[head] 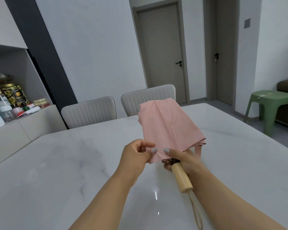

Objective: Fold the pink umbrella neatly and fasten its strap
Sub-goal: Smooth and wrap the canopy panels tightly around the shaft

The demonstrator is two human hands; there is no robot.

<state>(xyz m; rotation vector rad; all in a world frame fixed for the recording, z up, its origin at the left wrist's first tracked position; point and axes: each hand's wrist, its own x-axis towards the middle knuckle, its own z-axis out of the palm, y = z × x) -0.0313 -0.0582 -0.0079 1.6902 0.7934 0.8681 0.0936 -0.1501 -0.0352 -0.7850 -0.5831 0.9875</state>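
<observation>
Both hands (136,156) (181,158) hold pink umbrella (166,127) above table (56,163).

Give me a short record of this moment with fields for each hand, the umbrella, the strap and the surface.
left hand: pinches the canopy's lower edge
right hand: grips the umbrella just above the wooden handle
umbrella: pink, collapsed, panels loose, held above the table
strap: hangs loose, not fastened
table: white marble top
chairs: two, at the far side
</observation>
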